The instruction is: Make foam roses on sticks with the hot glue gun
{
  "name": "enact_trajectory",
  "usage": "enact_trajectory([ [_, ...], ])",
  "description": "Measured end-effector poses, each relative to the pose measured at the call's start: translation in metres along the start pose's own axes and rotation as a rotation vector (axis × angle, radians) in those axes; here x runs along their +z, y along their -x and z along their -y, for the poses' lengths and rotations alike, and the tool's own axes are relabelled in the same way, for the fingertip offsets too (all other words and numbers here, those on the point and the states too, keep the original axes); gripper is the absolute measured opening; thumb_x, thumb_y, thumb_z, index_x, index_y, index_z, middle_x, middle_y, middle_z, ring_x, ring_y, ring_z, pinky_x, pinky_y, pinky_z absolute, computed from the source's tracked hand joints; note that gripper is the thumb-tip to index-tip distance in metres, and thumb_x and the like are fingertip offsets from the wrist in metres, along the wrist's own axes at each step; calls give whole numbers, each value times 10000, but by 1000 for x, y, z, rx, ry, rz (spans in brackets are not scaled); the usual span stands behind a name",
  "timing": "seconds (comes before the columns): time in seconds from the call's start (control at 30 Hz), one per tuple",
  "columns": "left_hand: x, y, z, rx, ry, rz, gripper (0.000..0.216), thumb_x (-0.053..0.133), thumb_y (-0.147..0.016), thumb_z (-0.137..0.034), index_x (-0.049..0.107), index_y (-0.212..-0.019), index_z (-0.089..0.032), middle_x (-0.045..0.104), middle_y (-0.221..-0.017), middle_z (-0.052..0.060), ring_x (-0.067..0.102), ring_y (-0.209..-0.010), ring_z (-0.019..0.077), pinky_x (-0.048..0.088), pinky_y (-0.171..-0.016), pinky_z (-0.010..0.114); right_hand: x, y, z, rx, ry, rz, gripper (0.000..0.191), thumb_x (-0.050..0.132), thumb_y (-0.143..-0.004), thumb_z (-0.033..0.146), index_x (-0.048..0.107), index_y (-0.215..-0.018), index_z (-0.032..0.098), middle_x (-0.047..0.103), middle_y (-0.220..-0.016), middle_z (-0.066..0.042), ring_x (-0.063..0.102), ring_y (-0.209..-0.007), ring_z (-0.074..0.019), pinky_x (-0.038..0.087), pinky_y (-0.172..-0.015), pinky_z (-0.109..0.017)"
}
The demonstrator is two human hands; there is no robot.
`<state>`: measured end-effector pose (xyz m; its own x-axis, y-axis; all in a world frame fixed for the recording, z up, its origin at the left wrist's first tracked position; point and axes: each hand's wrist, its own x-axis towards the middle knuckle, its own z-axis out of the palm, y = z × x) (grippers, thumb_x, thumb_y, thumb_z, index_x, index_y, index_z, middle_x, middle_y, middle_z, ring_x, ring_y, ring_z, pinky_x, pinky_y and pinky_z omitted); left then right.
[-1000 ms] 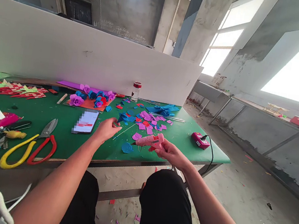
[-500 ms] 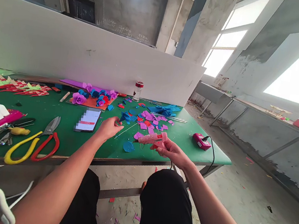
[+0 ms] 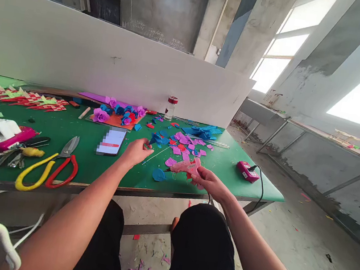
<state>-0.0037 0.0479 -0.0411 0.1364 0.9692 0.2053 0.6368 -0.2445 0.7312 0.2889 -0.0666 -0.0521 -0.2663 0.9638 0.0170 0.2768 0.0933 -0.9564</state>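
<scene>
Between the thumb and fingers of my left hand (image 3: 137,151) is the base of a blue paper flower (image 3: 157,139); the exact grip is partly hidden. My right hand (image 3: 209,182) is wrapped round a pink glue gun (image 3: 186,167), its nozzle pointing left. Just below the nozzle lies a round blue paper piece (image 3: 159,175) on the green table. Purple paper petals (image 3: 182,139) and some red ones are scattered beyond the gun. A thin pale wire (image 3: 156,155) lies slantwise between my hands.
A phone (image 3: 111,141), red-and-yellow-handled scissors (image 3: 68,150) and a pink power strip (image 3: 24,135) are on the left. Finished paper flowers (image 3: 101,116) and a red-lidded jar (image 3: 170,108) stand further back. At right sits a pink socket box (image 3: 248,171) with a black cable.
The whole view has shifted slightly, so things appear a little further right. Both hands keep their holds, with hardly any movement against the table.
</scene>
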Motion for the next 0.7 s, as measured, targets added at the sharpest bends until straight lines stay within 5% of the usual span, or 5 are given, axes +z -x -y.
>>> enact_trajectory([
  [0.3, 0, 3, -3, 9, -88, 70, 131, 669, -738, -272, 629, -833, -192, 619, -634, -16, 606, -633, 176, 388, -577, 265, 9, -11, 4, 1, 106, -1, 488, 647, -788, 674, 561, -851, 198, 458, -665, 48, 353, -566, -97, 267, -509, -242],
  [0.7, 23, 8, -8, 87, -286, 289, 232, 781, -648, -218, 652, -839, -191, 668, -720, -4, 646, -719, 203, 374, -581, 263, 18, -12, 10, -42, 287, -18, 315, 598, -842, 513, 533, -846, 205, 436, -696, 44, 370, -618, -112, 285, -537, -240],
])
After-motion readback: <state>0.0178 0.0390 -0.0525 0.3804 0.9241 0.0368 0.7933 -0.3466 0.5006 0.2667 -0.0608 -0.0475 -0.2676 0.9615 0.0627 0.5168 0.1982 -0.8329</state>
